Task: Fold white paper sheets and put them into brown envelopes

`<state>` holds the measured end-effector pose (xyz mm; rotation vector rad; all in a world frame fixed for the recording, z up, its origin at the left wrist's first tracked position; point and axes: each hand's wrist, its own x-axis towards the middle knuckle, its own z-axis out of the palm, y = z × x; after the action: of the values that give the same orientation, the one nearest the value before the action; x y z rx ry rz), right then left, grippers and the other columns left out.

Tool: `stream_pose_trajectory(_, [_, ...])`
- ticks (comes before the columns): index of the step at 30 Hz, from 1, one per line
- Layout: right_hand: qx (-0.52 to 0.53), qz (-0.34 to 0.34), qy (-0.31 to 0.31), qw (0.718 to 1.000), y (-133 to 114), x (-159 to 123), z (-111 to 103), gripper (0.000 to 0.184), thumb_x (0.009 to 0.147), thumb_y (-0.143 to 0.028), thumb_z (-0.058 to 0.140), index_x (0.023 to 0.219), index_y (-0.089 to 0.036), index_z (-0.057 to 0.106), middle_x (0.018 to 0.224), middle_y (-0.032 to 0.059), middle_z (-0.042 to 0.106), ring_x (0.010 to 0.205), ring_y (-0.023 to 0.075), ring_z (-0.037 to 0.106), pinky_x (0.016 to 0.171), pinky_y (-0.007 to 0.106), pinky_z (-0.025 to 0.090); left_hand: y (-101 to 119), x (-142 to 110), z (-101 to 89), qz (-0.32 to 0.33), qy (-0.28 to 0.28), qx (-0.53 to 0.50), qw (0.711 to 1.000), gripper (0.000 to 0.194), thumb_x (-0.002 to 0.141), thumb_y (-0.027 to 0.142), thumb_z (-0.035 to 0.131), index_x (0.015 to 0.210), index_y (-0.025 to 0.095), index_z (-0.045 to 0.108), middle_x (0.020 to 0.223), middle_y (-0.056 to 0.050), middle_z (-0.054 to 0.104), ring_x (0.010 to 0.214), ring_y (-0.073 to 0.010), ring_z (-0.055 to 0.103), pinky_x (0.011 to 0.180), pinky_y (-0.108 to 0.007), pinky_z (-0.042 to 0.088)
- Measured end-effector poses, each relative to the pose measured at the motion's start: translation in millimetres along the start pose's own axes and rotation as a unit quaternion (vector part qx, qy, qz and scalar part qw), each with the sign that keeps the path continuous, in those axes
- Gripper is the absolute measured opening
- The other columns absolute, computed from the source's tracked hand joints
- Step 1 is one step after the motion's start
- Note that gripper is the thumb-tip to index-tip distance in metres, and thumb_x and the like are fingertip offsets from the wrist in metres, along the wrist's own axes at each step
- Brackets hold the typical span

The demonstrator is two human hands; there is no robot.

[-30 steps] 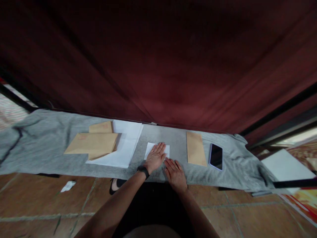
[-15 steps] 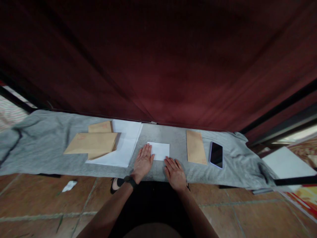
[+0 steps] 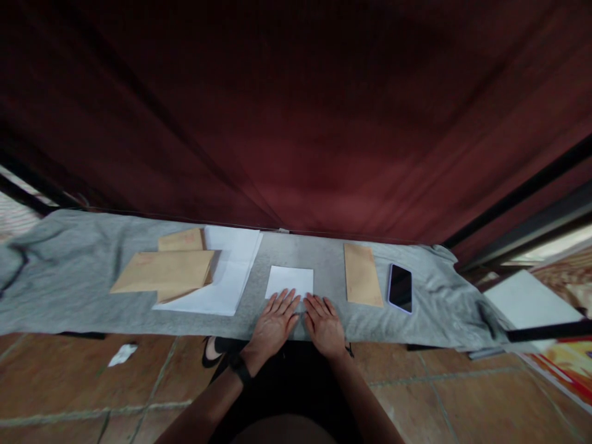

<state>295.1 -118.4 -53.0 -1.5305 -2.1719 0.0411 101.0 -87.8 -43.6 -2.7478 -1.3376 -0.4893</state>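
We are leaning over the near side of the grey-covered bench (image 3: 319, 253), a dark band (image 3: 239, 368) circling our left wrist. Our left hand (image 3: 275, 320) is lying flat, fingertips resting over the near edge of the paper (image 3: 290, 277), while our right hand (image 3: 325, 327) is settling its fingertips at the near right corner. Neither grip is closing on anything: both hands are spreading flat, palms down. The paper is lying flat on the bench between the sheets and the lone envelope, so we are probably smoothing or squaring it; the next move seems to be calling for even, light pressure that is keeping its edges from skewing. Half a second ago we were placing the left hand at the paper's left edge; now it is reaching over the near edge, close beside the right, which is keeping to its corner. Farther out, the sheets (image 3: 240, 265) and stacked envelopes (image 3: 161, 271) are lying to our left, the lone envelope (image 3: 363, 274) and phone (image 3: 400, 288) to our right, and a dark red panel (image 3: 296, 142) is rising behind.
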Motion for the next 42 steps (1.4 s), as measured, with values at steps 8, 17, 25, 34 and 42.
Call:
stream_pose_trajectory(8, [-0.012, 0.009, 0.020, 1.000, 1.6, -3.0, 3.8, 0.041, 0.098, -0.023, 0.051, 0.138, -0.023, 0.060, 0.143, 0.0075, 0.060, 0.134, 0.0229, 0.053, 0.117, 0.045, 0.034, 1.2, 11.3, 2.8, -0.015, -0.045, -0.040, 0.998, 0.045, 0.105, 0.031, 0.034, 0.145, 0.019, 0.052, 0.155, -0.006, 0.048, 0.146, -0.0230, 0.040, 0.121, -0.047, 0.033])
stream_pose_trajectory(17, [-0.003, 0.021, 0.024, 0.999, 0.5, -1.9, 4.6, 0.042, 0.096, -0.020, 0.048, 0.137, -0.019, 0.060, 0.135, 0.0100, 0.066, 0.128, 0.0238, 0.057, 0.116, 0.044, 0.035, 0.0, 65.6, 20.7, -0.014, -0.078, -0.081, 0.994, 0.047, 0.106, 0.031, 0.029, 0.148, 0.022, 0.048, 0.160, -0.003, 0.041, 0.150, -0.0211, 0.031, 0.124, -0.047, 0.025])
stream_pose_trajectory(25, [-0.004, 0.029, 0.021, 0.999, -1.4, 0.6, 2.8, 0.039, 0.095, -0.019, 0.051, 0.132, -0.021, 0.062, 0.137, 0.0077, 0.065, 0.127, 0.0223, 0.057, 0.116, 0.042, 0.034, -11.6, 84.4, 30.0, -0.048, -0.063, -0.048, 0.996, 0.050, 0.105, 0.038, 0.034, 0.151, 0.024, 0.044, 0.160, -0.004, 0.040, 0.151, -0.0243, 0.030, 0.124, -0.048, 0.023])
stream_pose_trajectory(34, [-0.001, 0.031, 0.024, 0.999, -1.4, -1.0, 5.0, 0.040, 0.094, -0.017, 0.051, 0.132, -0.020, 0.062, 0.138, 0.0083, 0.065, 0.129, 0.0226, 0.056, 0.117, 0.043, 0.030, -18.6, 77.2, 32.3, -0.067, -0.044, -0.032, 0.996, 0.053, 0.103, 0.044, 0.036, 0.152, 0.025, 0.043, 0.159, -0.005, 0.042, 0.151, -0.0248, 0.029, 0.124, -0.048, 0.023])
stream_pose_trajectory(42, [0.001, 0.034, 0.015, 0.999, -1.4, -1.2, 3.0, 0.041, 0.094, -0.018, 0.051, 0.133, -0.021, 0.062, 0.140, 0.0081, 0.063, 0.130, 0.0227, 0.055, 0.117, 0.043, 0.031, -25.1, 58.8, 27.6, -0.096, -0.028, -0.036, 0.994, 0.056, 0.104, 0.040, 0.033, 0.155, 0.019, 0.039, 0.159, -0.010, 0.041, 0.152, -0.0252, 0.028, 0.124, -0.049, 0.023])
